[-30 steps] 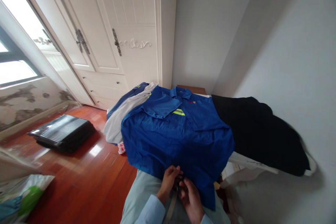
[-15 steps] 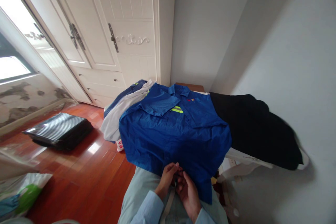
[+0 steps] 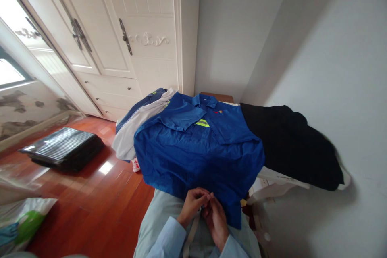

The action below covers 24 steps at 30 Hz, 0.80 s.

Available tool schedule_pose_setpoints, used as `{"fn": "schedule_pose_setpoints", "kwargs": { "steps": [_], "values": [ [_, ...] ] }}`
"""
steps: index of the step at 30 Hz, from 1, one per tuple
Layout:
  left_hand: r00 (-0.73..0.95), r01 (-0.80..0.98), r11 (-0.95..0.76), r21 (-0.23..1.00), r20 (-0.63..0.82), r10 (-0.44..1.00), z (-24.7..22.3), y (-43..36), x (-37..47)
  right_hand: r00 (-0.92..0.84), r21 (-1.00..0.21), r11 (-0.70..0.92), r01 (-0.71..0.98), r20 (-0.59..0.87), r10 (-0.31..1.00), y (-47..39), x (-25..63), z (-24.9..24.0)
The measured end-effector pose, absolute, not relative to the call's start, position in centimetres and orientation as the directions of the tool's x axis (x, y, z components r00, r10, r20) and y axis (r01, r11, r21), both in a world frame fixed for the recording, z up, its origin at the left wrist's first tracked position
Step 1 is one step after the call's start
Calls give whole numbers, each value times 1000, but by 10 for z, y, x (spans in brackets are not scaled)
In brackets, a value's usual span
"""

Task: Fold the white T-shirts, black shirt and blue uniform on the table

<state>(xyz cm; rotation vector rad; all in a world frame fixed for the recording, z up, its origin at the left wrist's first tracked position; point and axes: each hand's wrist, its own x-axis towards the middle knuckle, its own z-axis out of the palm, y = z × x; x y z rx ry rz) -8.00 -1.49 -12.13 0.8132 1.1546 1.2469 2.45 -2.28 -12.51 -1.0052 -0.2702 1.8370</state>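
A blue short-sleeved work shirt with a collar and a yellow-green reflective strip is spread over a table and hangs down to my lap. Just in front of its near hem, my left hand has thumb and finger pinched together. Close against it, my right hand is also closed, its fingertips meeting those of the left. Whatever lies between the fingers is too small or hidden to make out. A pale strap runs down below the hands over my light trousers.
A black garment covers the right of the white table. White cloth and a dark blue garment lie left. A black plastic-wrapped pack rests on the red wood floor. A white wardrobe stands behind.
My fingertips have come closer together, the right hand's fingers rising to meet the left's pinch. The view has shifted slightly; the shirt lies as before.
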Motion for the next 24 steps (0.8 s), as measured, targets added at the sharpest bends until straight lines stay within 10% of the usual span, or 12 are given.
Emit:
{"fn": "schedule_pose_setpoints", "kwargs": {
  "steps": [24],
  "values": [
    [12, -368, 177, 913, -186, 982, -126, -20, -88, -103, -835, -393, -385, -385, 917, -25, 23, -144]
  ]
}}
